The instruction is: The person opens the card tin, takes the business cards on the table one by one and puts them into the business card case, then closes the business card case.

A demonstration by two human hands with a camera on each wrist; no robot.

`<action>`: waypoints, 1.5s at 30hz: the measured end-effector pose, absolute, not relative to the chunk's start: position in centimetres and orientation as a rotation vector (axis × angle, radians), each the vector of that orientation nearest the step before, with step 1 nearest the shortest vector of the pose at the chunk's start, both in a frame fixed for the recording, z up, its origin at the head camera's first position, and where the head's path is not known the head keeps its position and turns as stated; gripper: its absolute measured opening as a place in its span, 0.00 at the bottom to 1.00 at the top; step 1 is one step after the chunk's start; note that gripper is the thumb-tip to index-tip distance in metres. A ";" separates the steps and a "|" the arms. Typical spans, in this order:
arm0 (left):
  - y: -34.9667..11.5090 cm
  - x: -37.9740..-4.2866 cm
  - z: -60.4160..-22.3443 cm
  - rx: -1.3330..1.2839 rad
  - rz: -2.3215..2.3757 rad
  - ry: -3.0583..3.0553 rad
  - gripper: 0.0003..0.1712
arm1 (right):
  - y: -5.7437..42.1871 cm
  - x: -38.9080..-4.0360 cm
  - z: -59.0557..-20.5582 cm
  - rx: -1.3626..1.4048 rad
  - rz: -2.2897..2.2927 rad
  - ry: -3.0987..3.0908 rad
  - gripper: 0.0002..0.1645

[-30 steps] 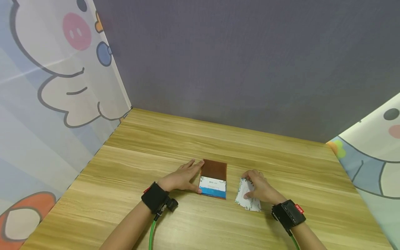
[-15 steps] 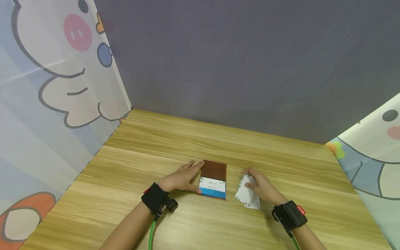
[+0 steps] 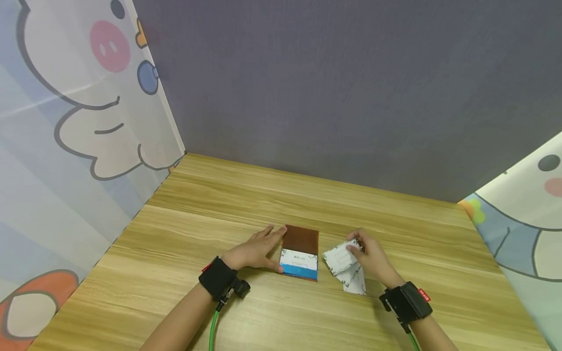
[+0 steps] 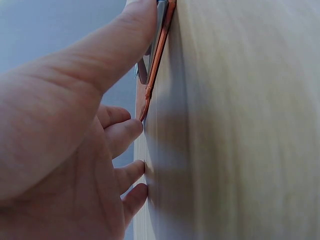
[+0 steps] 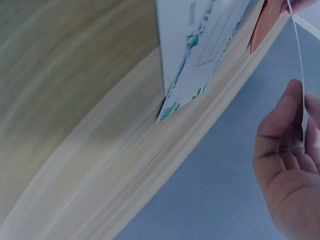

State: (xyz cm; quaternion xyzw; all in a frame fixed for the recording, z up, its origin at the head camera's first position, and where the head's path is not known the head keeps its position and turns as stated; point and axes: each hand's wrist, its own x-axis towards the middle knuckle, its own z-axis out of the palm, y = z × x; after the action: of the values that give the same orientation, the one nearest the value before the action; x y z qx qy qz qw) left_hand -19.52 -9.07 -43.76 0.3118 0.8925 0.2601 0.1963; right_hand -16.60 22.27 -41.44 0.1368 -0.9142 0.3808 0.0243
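Note:
A brown card holder (image 3: 301,238) lies opened flat on the table, with a white-and-blue card (image 3: 299,263) in its lower part. My left hand (image 3: 254,251) rests at its left edge, fingers spread, the thumb on the lower left corner. In the head view, my right hand (image 3: 372,256) pinches one white card (image 3: 340,257) with a green leaf border between thumb and fingers. That card is raised off the table, seen edge-on in the right wrist view. Below it lie several like cards (image 3: 356,283), overlapping and partly hidden.
The wooden table (image 3: 272,312) meets a grey panel (image 3: 325,97) at the back. Cartoon-printed cloths (image 3: 66,219) hang at the left and right sides. A green cable (image 3: 212,326) runs from the left wrist camera toward the front.
My right hand has lifted one card off the pile and turned it, its near end swinging left toward the holder. The left hand and holder have stayed put.

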 end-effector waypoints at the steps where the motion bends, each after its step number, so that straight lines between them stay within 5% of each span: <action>1: -9.1 -19.5 -43.8 0.874 0.726 2.502 0.59 | 22.3 -16.7 -41.5 0.424 1.178 -2.808 0.12; 45: -8.9 -19.3 -43.4 0.854 0.709 2.505 0.58 | 16.0 -17.3 -42.1 0.520 1.270 -2.775 0.12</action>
State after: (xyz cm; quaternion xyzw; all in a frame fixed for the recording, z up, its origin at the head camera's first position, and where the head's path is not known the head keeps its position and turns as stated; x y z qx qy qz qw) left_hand -19.29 -8.91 -43.41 0.3055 0.8958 0.2537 0.1994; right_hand -17.25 16.01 -42.09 0.1681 -0.8961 0.4102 0.0227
